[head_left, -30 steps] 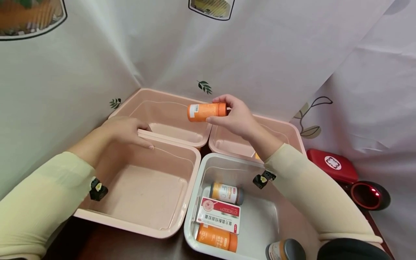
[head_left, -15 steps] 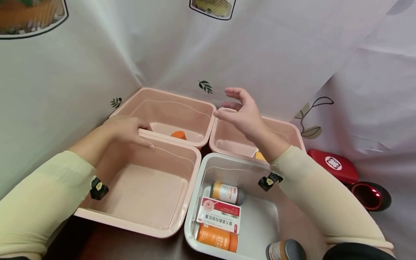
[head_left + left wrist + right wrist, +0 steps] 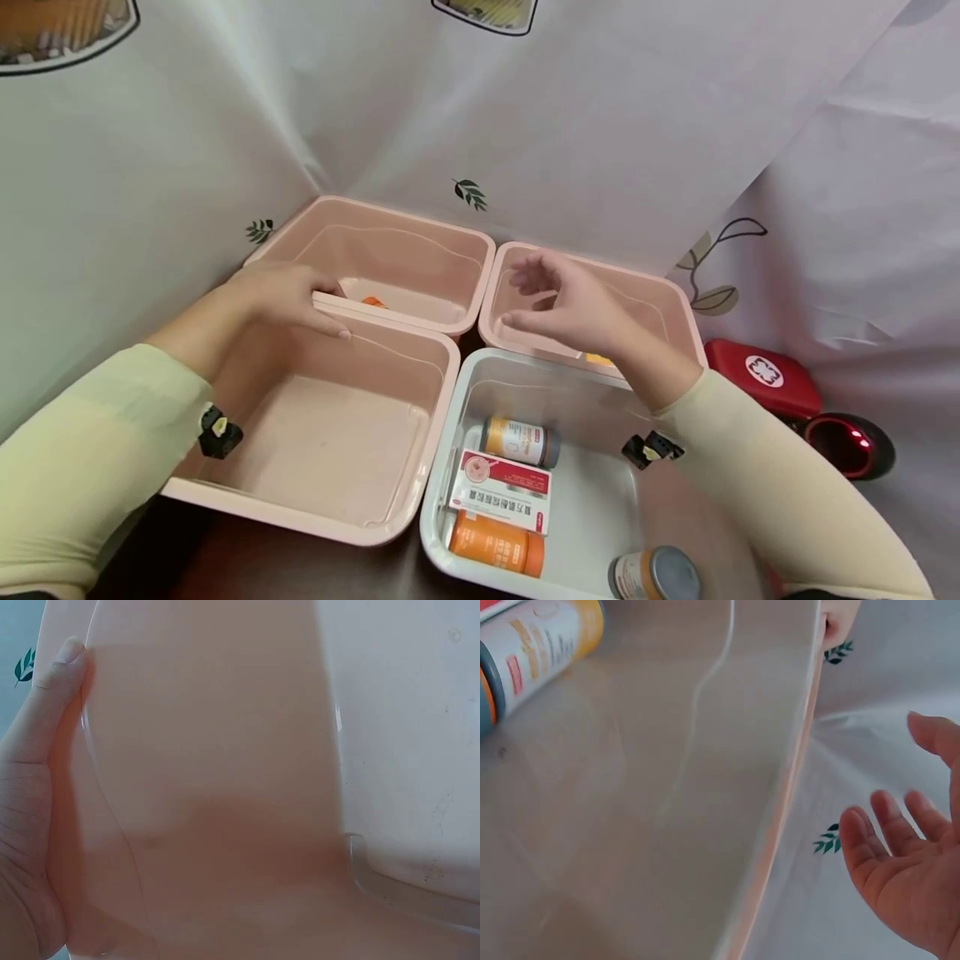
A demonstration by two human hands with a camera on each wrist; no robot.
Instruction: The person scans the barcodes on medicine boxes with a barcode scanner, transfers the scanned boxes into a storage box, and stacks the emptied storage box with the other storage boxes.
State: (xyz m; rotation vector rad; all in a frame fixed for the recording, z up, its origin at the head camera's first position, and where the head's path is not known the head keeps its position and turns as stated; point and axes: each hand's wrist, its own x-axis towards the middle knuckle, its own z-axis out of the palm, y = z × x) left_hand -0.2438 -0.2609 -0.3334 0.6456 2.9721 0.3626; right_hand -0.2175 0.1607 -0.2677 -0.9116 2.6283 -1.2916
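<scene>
My left hand (image 3: 285, 302) grips the adjoining rims of the two left pink bins, its thumb (image 3: 64, 675) over the near bin's (image 3: 330, 442) inner wall and its fingers inside the far one (image 3: 405, 250). In that far left bin an orange bottle (image 3: 373, 302) shows only a small part above the rim. Nothing is in my right hand (image 3: 573, 304), which hovers with loosely bent fingers over the far right pink bin (image 3: 637, 292). A yellow item (image 3: 598, 359) lies partly hidden in that bin.
The grey-white bin (image 3: 600, 492) at near right holds a yellow-and-white bottle (image 3: 517, 441), a red-and-white medicine box (image 3: 501, 490), an orange bottle (image 3: 495, 542) and a grey-capped bottle (image 3: 654, 573). A red first-aid case (image 3: 763, 379) and a black round object (image 3: 850, 446) lie farther right.
My right hand has let go of the orange bottle, which dropped into the far left bin. The hand has since moved right and down. My left hand has kept its place.
</scene>
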